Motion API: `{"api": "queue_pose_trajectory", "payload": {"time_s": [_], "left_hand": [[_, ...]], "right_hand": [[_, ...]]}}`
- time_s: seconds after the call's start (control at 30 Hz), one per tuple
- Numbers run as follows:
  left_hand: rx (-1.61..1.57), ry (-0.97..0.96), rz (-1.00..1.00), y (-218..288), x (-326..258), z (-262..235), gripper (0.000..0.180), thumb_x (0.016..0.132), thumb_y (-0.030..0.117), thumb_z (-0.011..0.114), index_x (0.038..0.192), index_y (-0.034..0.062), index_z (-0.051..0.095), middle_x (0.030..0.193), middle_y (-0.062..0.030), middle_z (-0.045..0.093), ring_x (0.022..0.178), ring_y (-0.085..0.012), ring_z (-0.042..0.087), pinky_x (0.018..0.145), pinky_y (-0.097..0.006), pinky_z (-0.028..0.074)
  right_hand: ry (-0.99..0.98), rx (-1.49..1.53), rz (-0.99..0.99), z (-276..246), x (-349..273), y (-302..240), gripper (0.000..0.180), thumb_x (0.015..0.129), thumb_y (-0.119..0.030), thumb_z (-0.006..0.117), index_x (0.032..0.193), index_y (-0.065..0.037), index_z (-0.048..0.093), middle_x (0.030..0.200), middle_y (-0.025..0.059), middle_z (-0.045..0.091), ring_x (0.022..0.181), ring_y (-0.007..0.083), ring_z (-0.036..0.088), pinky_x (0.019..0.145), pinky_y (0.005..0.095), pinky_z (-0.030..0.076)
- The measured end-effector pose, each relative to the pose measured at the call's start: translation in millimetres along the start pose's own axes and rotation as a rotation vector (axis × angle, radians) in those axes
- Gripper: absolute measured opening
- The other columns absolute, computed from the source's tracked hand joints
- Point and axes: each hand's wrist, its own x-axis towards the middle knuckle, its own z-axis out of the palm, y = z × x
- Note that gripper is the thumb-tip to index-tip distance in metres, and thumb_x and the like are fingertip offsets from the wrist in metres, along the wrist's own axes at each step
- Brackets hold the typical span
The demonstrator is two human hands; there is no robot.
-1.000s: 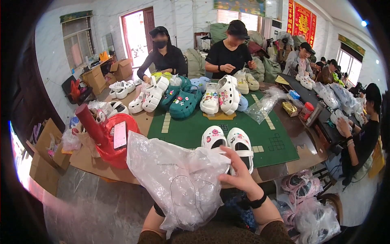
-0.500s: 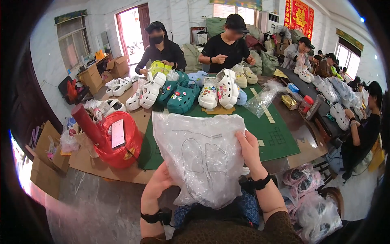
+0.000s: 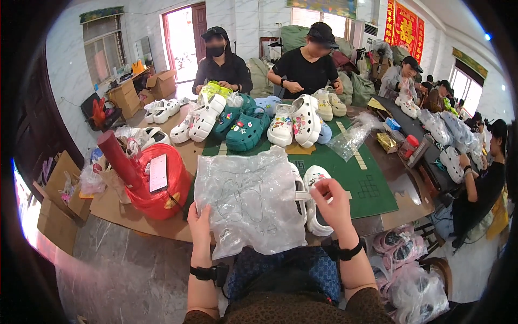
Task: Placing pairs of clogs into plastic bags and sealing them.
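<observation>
A cloudy plastic bag with a printed shoe outline lies spread in front of me. My left hand grips its left edge, thumb on top. At its right side is a pair of white clogs, one partly covered by the bag. My right hand is closed, with its fingertips at the heel strap of the covered clog; the exact grip is partly hidden. Beyond the bag stand teal clogs and white clogs with colourful charms.
A red plastic-wrapped bundle with a phone on it stands at left. A loose clear bag lies on the green mat. Two people work across the table. Bagged pink clogs are low at right.
The bag has come down and tilted flatter, shifting left. My right hand has let go of its edge and moved to the white clogs, which now show beside the bag.
</observation>
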Motion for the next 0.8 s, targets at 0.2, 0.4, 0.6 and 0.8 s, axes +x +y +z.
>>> {"api": "queue_pose_trajectory", "payload": {"time_s": [0.2, 0.4, 0.6, 0.8], "left_hand": [[0.021, -0.018, -0.012, 2, 1, 4, 0.034, 0.094, 0.008, 0.063, 0.125, -0.0048, 0.057, 0.112, -0.0084, 0.067, 0.098, -0.0139, 0.061, 0.088, -0.028, 0.047], [0.055, 0.095, 0.062, -8, 2, -7, 0.032, 0.094, 0.007, 0.062, 0.123, -0.0054, 0.058, 0.112, -0.0101, 0.066, 0.098, -0.0158, 0.061, 0.088, -0.030, 0.047], [0.095, 0.127, 0.043, -19, 5, -14, 0.031, 0.094, 0.008, 0.061, 0.122, -0.0052, 0.058, 0.111, -0.0095, 0.066, 0.097, -0.0152, 0.061, 0.088, -0.030, 0.047], [0.021, 0.096, -0.020, -10, 0, -5, 0.030, 0.094, 0.009, 0.061, 0.121, -0.0043, 0.058, 0.111, -0.0096, 0.066, 0.096, -0.0149, 0.061, 0.086, -0.030, 0.048]], "right_hand": [[-0.041, -0.785, -0.229, 19, -31, 25, 0.066, 0.081, -0.060, 0.070, 0.111, -0.002, 0.060, 0.094, 0.0155, 0.059, 0.080, 0.0327, 0.064, 0.066, 0.0455, 0.049], [-0.028, -0.727, -0.204, 19, -38, 23, 0.067, 0.080, -0.060, 0.071, 0.120, -0.007, 0.061, 0.101, 0.0175, 0.060, 0.087, 0.0335, 0.063, 0.073, 0.0477, 0.049], [-0.052, -0.526, -0.320, 17, -36, 32, 0.034, 0.088, -0.039, 0.069, 0.082, -0.006, 0.072, 0.110, 0.0110, 0.062, 0.099, 0.0348, 0.061, 0.075, 0.0463, 0.049], [0.278, -0.757, -0.134, 26, -17, 39, 0.062, 0.076, -0.058, 0.075, 0.083, 0.002, 0.061, 0.081, 0.0133, 0.066, 0.069, 0.0358, 0.067, 0.066, 0.0419, 0.054]]}}
